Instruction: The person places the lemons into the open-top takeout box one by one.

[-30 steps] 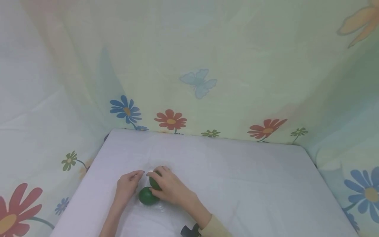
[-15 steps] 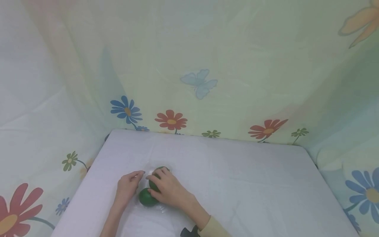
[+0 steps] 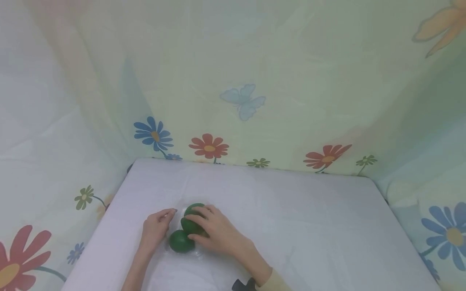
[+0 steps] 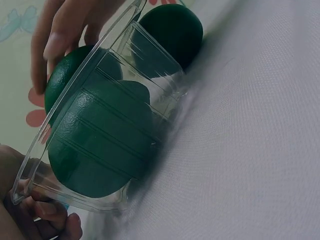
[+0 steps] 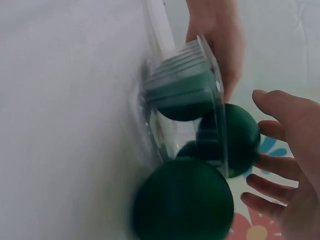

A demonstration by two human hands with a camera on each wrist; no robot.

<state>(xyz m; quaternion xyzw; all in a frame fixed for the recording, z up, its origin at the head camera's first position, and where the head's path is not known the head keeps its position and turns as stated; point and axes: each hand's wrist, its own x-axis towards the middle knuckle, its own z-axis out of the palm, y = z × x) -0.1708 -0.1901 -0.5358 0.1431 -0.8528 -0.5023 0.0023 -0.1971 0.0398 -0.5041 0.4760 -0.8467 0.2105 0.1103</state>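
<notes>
A clear ribbed plastic container (image 4: 100, 205) stands on the white cloth, with smooth dark green round fruits in it. One fruit (image 3: 181, 241) lies at the near left in the head view, another (image 3: 192, 227) behind it, and a third (image 3: 195, 208) at the back. My left hand (image 3: 155, 228) pinches the container's rim at its left corner. Over the fruits is my right hand (image 3: 218, 230), fingers spread and gently bent, fingertips right at the raised fruit (image 5: 232, 140). Its thumb stands apart. A further fruit (image 5: 185, 202) sits outside the container, hidden behind the right hand in the head view.
The table (image 3: 309, 226) has a white cloth over it. A curtain (image 3: 291, 89) printed with flowers and a butterfly hangs behind and at both sides. A black object (image 3: 244, 284) shows beside the right sleeve at the lower edge.
My right hand has drawn slightly to the right and its fingers have loosened over the fruits, so more of the two rear ones shows. The left hand holds its place.
</notes>
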